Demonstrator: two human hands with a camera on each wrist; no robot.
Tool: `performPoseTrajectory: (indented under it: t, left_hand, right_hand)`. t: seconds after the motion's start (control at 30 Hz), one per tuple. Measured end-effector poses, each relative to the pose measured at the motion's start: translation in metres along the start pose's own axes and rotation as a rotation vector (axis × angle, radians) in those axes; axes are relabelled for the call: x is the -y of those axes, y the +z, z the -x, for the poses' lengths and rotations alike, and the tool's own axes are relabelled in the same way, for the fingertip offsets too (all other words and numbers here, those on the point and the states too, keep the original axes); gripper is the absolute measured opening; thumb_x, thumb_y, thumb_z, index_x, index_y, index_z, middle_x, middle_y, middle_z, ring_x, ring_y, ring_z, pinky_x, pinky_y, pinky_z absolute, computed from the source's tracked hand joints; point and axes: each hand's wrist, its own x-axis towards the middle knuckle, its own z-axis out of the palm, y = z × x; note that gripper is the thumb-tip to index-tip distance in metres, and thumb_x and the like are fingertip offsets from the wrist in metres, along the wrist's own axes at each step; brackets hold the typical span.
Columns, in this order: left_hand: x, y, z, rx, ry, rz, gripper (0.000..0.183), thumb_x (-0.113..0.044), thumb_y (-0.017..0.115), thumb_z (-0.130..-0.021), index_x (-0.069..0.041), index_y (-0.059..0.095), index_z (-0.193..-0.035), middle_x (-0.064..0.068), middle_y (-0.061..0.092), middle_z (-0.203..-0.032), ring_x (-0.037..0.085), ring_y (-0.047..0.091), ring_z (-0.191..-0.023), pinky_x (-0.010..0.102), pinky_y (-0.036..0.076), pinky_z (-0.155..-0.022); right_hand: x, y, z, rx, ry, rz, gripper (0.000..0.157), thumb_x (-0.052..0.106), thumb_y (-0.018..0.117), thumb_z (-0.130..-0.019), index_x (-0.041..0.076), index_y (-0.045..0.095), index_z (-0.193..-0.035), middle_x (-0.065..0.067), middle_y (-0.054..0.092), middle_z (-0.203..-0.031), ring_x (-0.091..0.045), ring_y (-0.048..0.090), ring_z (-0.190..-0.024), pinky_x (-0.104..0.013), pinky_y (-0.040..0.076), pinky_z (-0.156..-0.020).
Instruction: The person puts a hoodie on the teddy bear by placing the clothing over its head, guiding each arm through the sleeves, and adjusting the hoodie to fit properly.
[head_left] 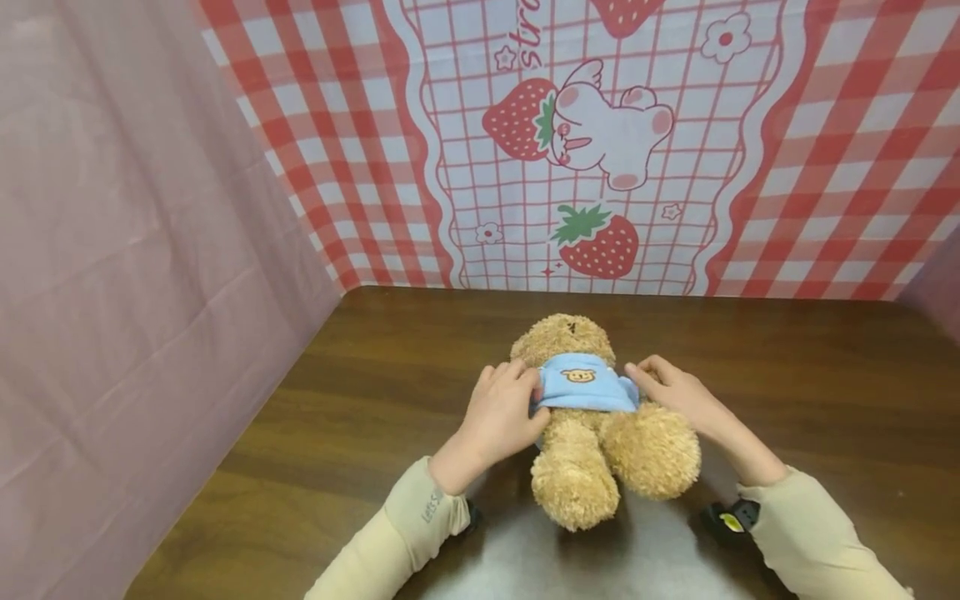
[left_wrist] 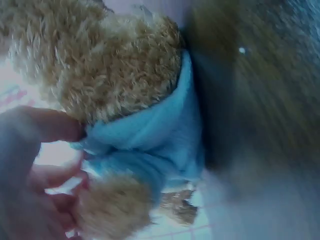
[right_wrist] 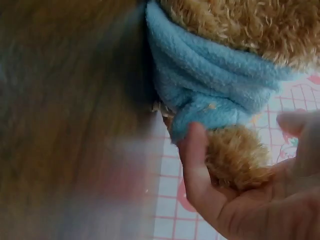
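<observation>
A teddy bear [head_left: 577,471] with curly tan fur lies on its back on the table, head away from me and feet toward me. It wears a light blue shirt [head_left: 581,396] with a small yellow animal face on the front. My left hand [head_left: 498,417] is at the bear's left side in the head view, thumb and fingers pinching the shirt's hem [left_wrist: 130,127] near one furry arm [left_wrist: 115,205]. On the other side, my right hand [head_left: 678,396] cups loosely round the other arm [right_wrist: 237,155]. One finger touches the sleeve [right_wrist: 200,115] there, with the thumb held apart.
The brown wooden table [head_left: 300,442] carries the bear near its middle. Behind it hangs a red-and-white checked cloth [head_left: 360,167] with strawberry prints, and a pink curtain [head_left: 150,250] runs along the left. A dark band with a yellow-green mark [head_left: 731,522] sits at the right wrist.
</observation>
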Motion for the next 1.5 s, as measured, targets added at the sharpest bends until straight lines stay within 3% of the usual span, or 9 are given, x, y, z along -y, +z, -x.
performPoseTrajectory:
  t: [0.1,0.2,0.5,0.63,0.83,1.0,1.13,1.27,1.5]
  left_hand:
    - [-0.005,0.000,0.002,-0.028,-0.026,-0.123,0.025,-0.019,0.063,-0.070,-0.017,0.042,-0.056,-0.005,0.041,-0.055,0.013,0.039,-0.050,0.025,0.031,-0.052]
    - [-0.006,-0.005,0.001,0.011,-0.017,-0.103,0.032,-0.016,0.061,-0.071,-0.015,0.038,-0.050,-0.001,0.041,-0.051,0.015,0.044,-0.048,0.027,0.035,-0.048]
    - [0.013,-0.023,-0.007,0.366,-0.099,0.527,0.026,-0.019,0.058,-0.082,-0.011,0.056,-0.058,0.001,0.059,-0.084,0.013,0.052,-0.084,0.025,0.041,-0.077]
    - [0.017,-0.022,-0.008,0.361,-0.076,0.504,0.028,-0.016,0.055,-0.081,-0.012,0.047,-0.055,0.001,0.055,-0.083,0.013,0.051,-0.084,0.023,0.040,-0.078]
    - [0.012,-0.024,-0.010,0.335,-0.063,0.364,0.019,-0.021,0.058,-0.082,-0.014,0.046,-0.068,-0.003,0.048,-0.073,0.012,0.046,-0.073,0.024,0.038,-0.071]
    - [0.010,-0.025,-0.006,0.330,-0.047,0.287,0.009,-0.019,0.060,-0.081,-0.013,0.053,-0.081,-0.003,0.051,-0.078,0.012,0.047,-0.072,0.024,0.039,-0.067]
    - [0.008,-0.023,-0.007,0.298,-0.001,0.251,0.008,-0.017,0.058,-0.082,-0.013,0.058,-0.076,-0.001,0.051,-0.081,0.015,0.047,-0.080,0.028,0.039,-0.076]
    - [0.005,-0.019,-0.005,0.272,-0.082,0.384,0.021,-0.016,0.051,-0.085,-0.011,0.058,-0.066,0.003,0.052,-0.090,0.020,0.045,-0.094,0.033,0.034,-0.089]
    - [0.003,-0.014,-0.004,0.244,-0.100,0.425,0.022,-0.019,0.054,-0.082,-0.014,0.050,-0.061,0.001,0.046,-0.092,0.021,0.036,-0.097,0.032,0.032,-0.087]
  right_hand:
    - [0.002,0.004,-0.001,0.021,0.019,0.008,0.054,0.052,0.043,-0.090,0.001,0.051,-0.109,-0.014,0.061,-0.096,-0.025,0.057,-0.086,-0.036,0.044,-0.068]
    - [0.002,0.007,0.000,0.005,0.008,0.000,0.057,0.052,0.047,-0.088,0.000,0.053,-0.109,-0.017,0.062,-0.101,-0.028,0.059,-0.091,-0.040,0.046,-0.073]
    - [0.005,0.008,0.003,-0.047,0.008,0.077,0.056,0.049,0.046,-0.090,-0.004,0.058,-0.106,-0.019,0.065,-0.096,-0.030,0.060,-0.088,-0.043,0.046,-0.072]
    - [0.011,0.010,0.006,-0.136,-0.044,0.192,0.054,0.051,0.048,-0.088,0.001,0.057,-0.107,-0.013,0.063,-0.091,-0.025,0.059,-0.079,-0.039,0.045,-0.061]
    - [0.029,0.013,0.012,-0.394,-0.408,0.227,0.028,0.021,0.065,-0.084,0.006,0.059,-0.108,-0.007,0.055,-0.099,-0.019,0.051,-0.084,-0.036,0.043,-0.066]
    - [0.043,0.016,0.020,-0.340,-0.650,0.204,0.028,0.024,0.073,-0.076,0.016,0.063,-0.100,0.005,0.059,-0.100,-0.012,0.057,-0.089,-0.034,0.047,-0.071]
    - [0.048,0.017,0.023,-0.290,-0.667,0.231,0.012,0.014,0.071,-0.077,0.017,0.061,-0.083,0.002,0.061,-0.097,-0.016,0.060,-0.088,-0.033,0.049,-0.069]
    - [0.047,0.018,0.022,-0.284,-0.668,0.266,0.019,0.010,0.071,-0.076,0.015,0.054,-0.082,-0.003,0.062,-0.097,-0.018,0.061,-0.083,-0.032,0.048,-0.065]
    - [0.044,0.025,0.020,-0.405,-0.780,0.346,0.024,0.007,0.074,-0.068,0.009,0.060,-0.087,-0.003,0.059,-0.085,-0.015,0.058,-0.068,-0.031,0.049,-0.056]
